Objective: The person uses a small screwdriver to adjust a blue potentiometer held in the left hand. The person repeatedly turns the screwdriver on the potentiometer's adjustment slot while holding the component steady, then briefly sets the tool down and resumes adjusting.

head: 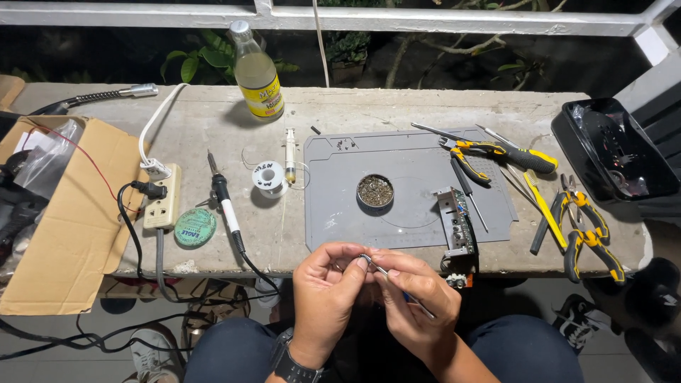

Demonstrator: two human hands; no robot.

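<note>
Concrete bench (397, 106) by a railing, carrying a grey mat (411, 213), a circuit board (457, 223), pliers (589, 234) and a soldering iron (225, 202). Below its front edge, over the lap, the left hand (326, 294) pinches a small part, too small to identify, between thumb and fingertips. The right hand (418, 301) is closed on a thin tool (397, 284) whose tip meets the left fingertips. Judged best done with both hands braced together and the tip kept steady.
</note>
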